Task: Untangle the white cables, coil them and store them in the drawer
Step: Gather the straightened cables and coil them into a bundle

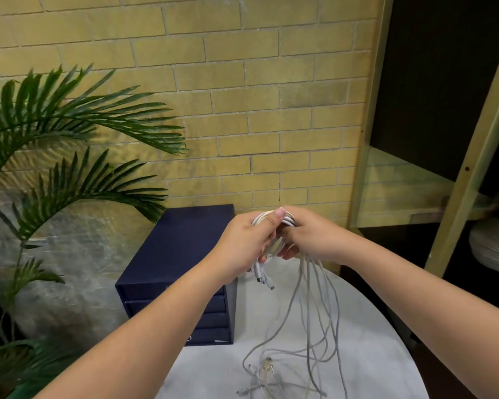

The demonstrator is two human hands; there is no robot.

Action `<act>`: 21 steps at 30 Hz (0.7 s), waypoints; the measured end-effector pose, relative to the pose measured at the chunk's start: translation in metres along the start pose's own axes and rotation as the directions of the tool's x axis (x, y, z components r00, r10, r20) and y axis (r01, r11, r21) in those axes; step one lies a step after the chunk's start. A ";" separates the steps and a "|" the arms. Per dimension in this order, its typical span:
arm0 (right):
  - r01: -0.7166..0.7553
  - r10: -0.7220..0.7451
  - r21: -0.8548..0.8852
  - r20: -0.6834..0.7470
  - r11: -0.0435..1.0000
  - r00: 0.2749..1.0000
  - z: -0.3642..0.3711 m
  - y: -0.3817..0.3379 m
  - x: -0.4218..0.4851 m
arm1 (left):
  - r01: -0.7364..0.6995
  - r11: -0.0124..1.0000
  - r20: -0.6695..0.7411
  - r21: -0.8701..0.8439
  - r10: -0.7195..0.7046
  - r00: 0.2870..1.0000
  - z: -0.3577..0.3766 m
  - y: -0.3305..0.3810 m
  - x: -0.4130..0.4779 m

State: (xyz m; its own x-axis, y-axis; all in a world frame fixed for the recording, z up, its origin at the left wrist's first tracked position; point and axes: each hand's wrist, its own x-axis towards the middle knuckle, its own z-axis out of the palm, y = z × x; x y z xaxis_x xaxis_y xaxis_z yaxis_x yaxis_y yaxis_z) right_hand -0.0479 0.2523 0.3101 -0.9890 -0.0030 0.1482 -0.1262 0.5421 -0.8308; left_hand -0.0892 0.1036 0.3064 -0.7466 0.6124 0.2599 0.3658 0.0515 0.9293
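A bundle of white cables is held up above the round grey table. My left hand grips the coiled upper part, thumb pressed over the loops, with several plug ends dangling just below it. My right hand is closed on the same coil from the right. Long strands hang from my right hand down to the table, where their ends and plugs lie in a loose tangle. A dark blue drawer unit stands at the table's left edge, all its drawers shut.
A palm plant spreads at the left. A yellow brick wall lies behind. A wooden shelf frame stands at the right, with a pale ribbed vase on a lower shelf.
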 end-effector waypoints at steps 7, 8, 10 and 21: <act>-0.007 0.001 0.128 0.049 0.992 0.999 0.001 0.001 -0.001 | -0.019 1.000 -0.010 -0.017 0.019 1.000 0.002 -0.002 0.000; -0.011 0.002 0.153 0.054 0.988 0.999 0.001 0.001 -0.002 | -0.020 0.999 -0.004 -0.030 0.020 1.000 0.002 -0.002 0.000; -0.028 0.012 0.184 0.086 0.983 0.996 0.000 0.001 -0.002 | -0.017 0.998 0.002 -0.054 0.017 1.000 0.002 -0.002 0.000; -0.009 0.004 0.066 0.082 0.998 0.997 -0.008 0.000 -0.001 | 0.138 0.983 0.232 -0.119 -0.108 0.967 -0.001 0.006 0.001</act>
State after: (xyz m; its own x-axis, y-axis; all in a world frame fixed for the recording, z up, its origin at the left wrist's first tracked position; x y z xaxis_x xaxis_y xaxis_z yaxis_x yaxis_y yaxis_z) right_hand -0.0464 0.2584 0.3144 -0.9925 -0.0696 0.1006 -0.1218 0.4856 -0.8656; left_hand -0.0881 0.1034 0.3127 -0.6325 0.7693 0.0904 0.1908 0.0416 0.9808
